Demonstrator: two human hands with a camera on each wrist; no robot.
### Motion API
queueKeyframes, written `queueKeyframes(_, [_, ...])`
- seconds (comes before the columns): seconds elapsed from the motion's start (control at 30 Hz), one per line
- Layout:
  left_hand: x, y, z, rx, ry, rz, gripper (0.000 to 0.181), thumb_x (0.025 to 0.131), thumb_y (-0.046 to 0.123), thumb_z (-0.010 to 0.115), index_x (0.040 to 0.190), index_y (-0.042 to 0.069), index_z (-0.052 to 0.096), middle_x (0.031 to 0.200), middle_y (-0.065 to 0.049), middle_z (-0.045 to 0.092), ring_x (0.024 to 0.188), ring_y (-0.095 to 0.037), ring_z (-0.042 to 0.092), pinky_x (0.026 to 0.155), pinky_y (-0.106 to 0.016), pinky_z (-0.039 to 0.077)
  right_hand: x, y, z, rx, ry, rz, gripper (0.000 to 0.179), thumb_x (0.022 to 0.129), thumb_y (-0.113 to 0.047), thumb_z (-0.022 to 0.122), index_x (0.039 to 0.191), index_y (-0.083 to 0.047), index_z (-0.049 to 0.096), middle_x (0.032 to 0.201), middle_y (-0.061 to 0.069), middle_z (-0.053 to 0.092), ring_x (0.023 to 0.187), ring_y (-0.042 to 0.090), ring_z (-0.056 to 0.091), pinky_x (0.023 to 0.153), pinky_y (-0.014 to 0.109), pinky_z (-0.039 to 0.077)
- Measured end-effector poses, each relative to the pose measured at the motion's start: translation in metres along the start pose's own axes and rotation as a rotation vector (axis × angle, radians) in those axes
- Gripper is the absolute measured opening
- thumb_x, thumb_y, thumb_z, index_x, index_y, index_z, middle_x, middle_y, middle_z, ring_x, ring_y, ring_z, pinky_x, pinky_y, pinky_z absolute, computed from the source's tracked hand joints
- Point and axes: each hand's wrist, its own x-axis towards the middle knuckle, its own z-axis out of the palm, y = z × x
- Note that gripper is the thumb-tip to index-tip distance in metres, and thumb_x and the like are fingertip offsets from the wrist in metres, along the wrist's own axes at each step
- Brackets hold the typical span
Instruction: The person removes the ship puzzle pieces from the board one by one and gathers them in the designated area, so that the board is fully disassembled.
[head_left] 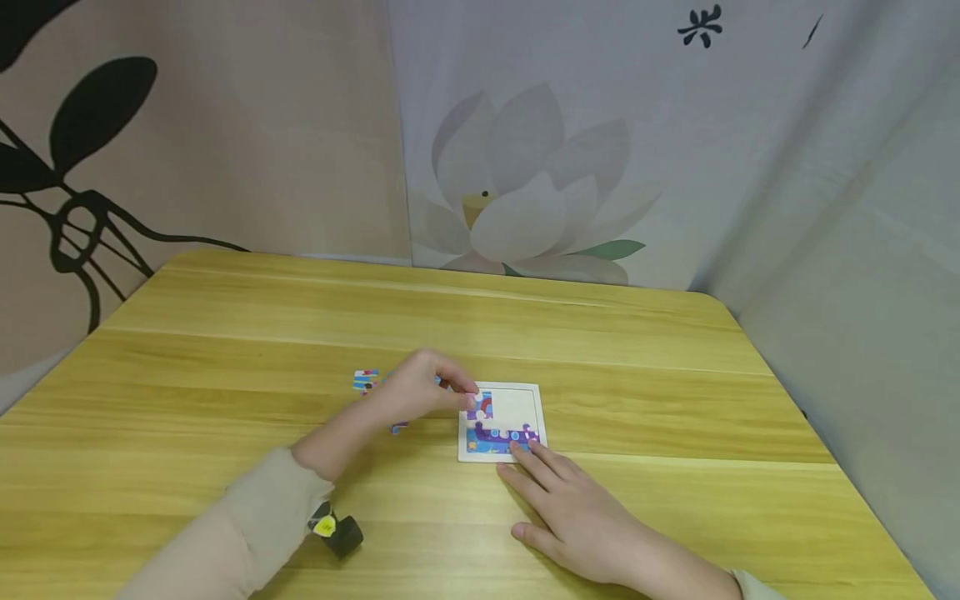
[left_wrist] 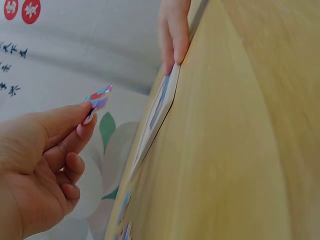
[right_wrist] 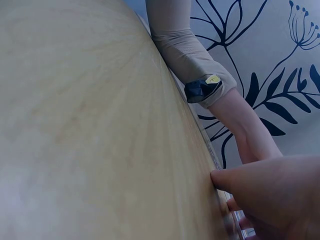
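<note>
Between thumb and fingertips, my left hand [head_left: 420, 387] pinches a colourful jigsaw puzzle piece [left_wrist: 98, 101]. In the left wrist view it is raised above the tabletop. Just under it in the head view lies a square puzzle tray [head_left: 542, 412] with a white border. Joined blue and purple pieces [head_left: 487, 447] fill the tray's near side, while bare white backing shows toward its far right. My right hand [head_left: 573, 517] lies palm down with fingers extended, fingertips on the tray's near right corner. Its thumb points left over the wood.
Loose puzzle pieces [head_left: 365, 381] lie left of the tray, some partly hidden behind the left hand. Another piece [head_left: 400, 427] shows below that wrist. A black device [head_left: 345, 536] is strapped on the left sleeve. Printed curtains [head_left: 300, 125] hang behind the wooden table [head_left: 637, 375].
</note>
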Motion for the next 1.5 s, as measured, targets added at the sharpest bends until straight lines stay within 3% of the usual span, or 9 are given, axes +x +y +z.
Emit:
queueKeyframes(0.2, [-0.009,-0.006,-0.009,0.004,0.008,-0.011,0.005,0.082,0.014,0.077,0.085,0.009,0.076,0.083,0.003,0.07,0.076,-0.018,0.06,0.066,-0.033,0.05,0.0,-0.001,-0.001,0.001,-0.003,-0.001,0.062,0.1,-0.051,0.034,0.152,-0.017,0.028,0.158,0.005,0.017,0.143,0.029,0.013,0.111,0.048,0.02])
queueKeyframes(0.47, [-0.019,-0.016,-0.014,-0.015,-0.009,-0.079,0.005,0.081,0.015,0.078,0.079,0.011,0.075,0.074,0.0,0.066,0.045,-0.011,0.042,0.041,-0.021,0.035,0.0,-0.001,0.001,-0.003,0.012,-0.006,0.062,0.1,-0.051,0.035,0.151,-0.016,0.029,0.158,0.006,0.018,0.143,0.029,0.014,0.111,0.047,0.021])
queueKeyframes(0.73, [-0.025,-0.028,-0.016,0.056,-0.007,-0.077,0.006,0.081,0.014,0.077,0.081,0.009,0.075,0.073,0.004,0.067,0.064,-0.016,0.057,0.054,-0.027,0.047,0.001,0.0,0.003,-0.018,0.031,-0.018,0.062,0.1,-0.05,0.036,0.151,-0.015,0.031,0.157,0.007,0.019,0.142,0.03,0.015,0.11,0.047,0.021])
queueKeyframes(1.0, [-0.025,-0.035,-0.013,0.082,0.027,-0.076,0.004,0.079,0.005,0.077,0.082,0.008,0.074,0.073,0.003,0.068,0.066,-0.014,0.062,0.061,-0.029,0.053,0.0,-0.001,0.002,-0.021,0.034,-0.023,0.061,0.101,-0.05,0.036,0.151,-0.015,0.031,0.157,0.007,0.02,0.142,0.03,0.016,0.11,0.048,0.022])
queueKeyframes(1.17, [-0.024,-0.036,-0.009,0.13,0.037,-0.076,0.004,0.081,0.005,0.076,0.084,0.006,0.075,0.079,0.002,0.069,0.071,-0.011,0.063,0.065,-0.026,0.053,0.0,-0.001,0.002,-0.017,0.035,-0.02,0.061,0.101,-0.049,0.037,0.151,-0.015,0.031,0.157,0.008,0.02,0.142,0.031,0.016,0.11,0.048,0.022])
queueKeyframes(1.27, [-0.023,-0.036,-0.008,0.182,0.034,-0.046,0.005,0.081,0.004,0.076,0.084,0.006,0.075,0.08,0.003,0.069,0.074,-0.011,0.062,0.067,-0.026,0.053,-0.001,0.0,0.002,-0.011,0.033,-0.017,0.061,0.101,-0.049,0.037,0.151,-0.015,0.031,0.157,0.007,0.019,0.142,0.031,0.016,0.11,0.048,0.022])
queueKeyframes(1.5, [-0.024,-0.033,-0.01,0.325,0.061,0.025,0.008,0.076,0.007,0.08,0.078,0.014,0.076,0.08,0.009,0.065,0.09,-0.019,0.051,0.081,-0.039,0.042,0.0,0.0,0.001,-0.007,0.036,-0.011,0.061,0.1,-0.05,0.037,0.151,-0.015,0.031,0.157,0.007,0.019,0.142,0.03,0.015,0.11,0.048,0.021])
